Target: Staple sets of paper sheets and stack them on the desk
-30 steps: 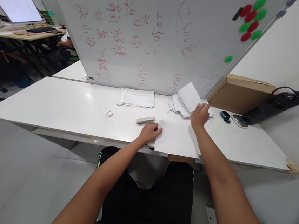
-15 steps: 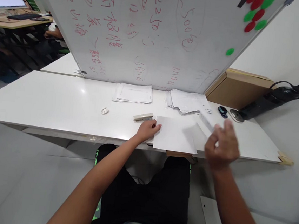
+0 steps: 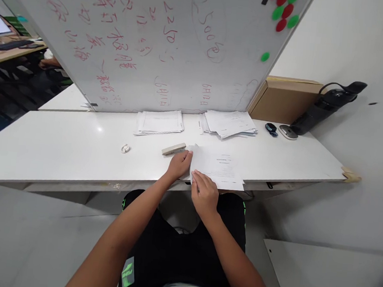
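Printed sheets of paper (image 3: 224, 170) lie at the front edge of the white table, their right part flat with print facing up. My left hand (image 3: 180, 164) is closed on the left edge of the sheets, thumb on top. Closed on the lower left of the same sheets is my right hand (image 3: 206, 195), its fingers pressed together near a folded-over edge. Just behind my left hand rests a beige stapler (image 3: 173, 149), touching or very near the fingers. Part of the sheets' left side is hidden by my hands.
Two paper stacks (image 3: 159, 122) (image 3: 230, 124) lie at the back, below a whiteboard (image 3: 126, 42). A small white ring-shaped item (image 3: 125, 148) sits to the left. At the right are a watch (image 3: 271, 129), a mouse (image 3: 288, 132), a black bottle (image 3: 327, 107) and a cardboard box (image 3: 283, 100).
My right hand has come from the far right down to the sheets' left edge beside my left hand. A blank page showed before; now a printed one does. The view has turned right.
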A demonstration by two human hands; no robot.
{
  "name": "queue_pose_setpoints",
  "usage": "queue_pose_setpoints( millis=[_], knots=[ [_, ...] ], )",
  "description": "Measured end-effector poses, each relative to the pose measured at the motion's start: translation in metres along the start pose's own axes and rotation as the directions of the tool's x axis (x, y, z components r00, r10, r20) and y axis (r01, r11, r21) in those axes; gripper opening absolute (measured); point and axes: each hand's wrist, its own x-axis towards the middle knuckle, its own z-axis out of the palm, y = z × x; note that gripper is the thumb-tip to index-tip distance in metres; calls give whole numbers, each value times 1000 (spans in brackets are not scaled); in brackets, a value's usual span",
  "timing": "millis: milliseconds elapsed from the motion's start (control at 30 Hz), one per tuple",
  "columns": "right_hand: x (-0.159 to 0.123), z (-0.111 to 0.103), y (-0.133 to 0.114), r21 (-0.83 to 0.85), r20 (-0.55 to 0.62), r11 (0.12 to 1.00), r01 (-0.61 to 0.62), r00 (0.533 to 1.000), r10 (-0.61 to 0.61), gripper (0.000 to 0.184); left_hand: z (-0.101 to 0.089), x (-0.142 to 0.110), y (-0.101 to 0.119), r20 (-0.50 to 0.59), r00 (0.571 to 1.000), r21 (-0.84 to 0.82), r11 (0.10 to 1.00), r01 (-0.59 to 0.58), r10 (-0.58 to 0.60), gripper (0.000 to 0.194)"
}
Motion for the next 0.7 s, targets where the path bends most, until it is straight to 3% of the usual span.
queue_pose_setpoints(
  millis=[200, 500, 567, 633, 700],
  knots=[
    [4, 6, 8, 41, -99, 995, 91, 991, -87, 35, 0, 0, 1, 7, 1000, 20, 1000, -7, 7, 43],
    [-4, -4, 22, 51, 3, 975, 215, 977, -215, 31, 4, 2, -4, -6, 999, 81, 996, -34, 34, 38],
    [-8, -13, 37, 10, -61, 988, 156, 986, -155, 29, 4, 2, -6, -14, 999, 110, 994, -30, 32, 37],
    [-13, -27, 56, -27, -211, 1000, -10, 977, 4, 30, 4, 3, -8, -19, 999, 132, 990, -48, 51, 37],
    [-20, -43, 76, 18, -357, 973, -231, 907, 222, 37, 4, 2, -10, -22, 996, 141, 986, -87, 91, 37]
  ],
)
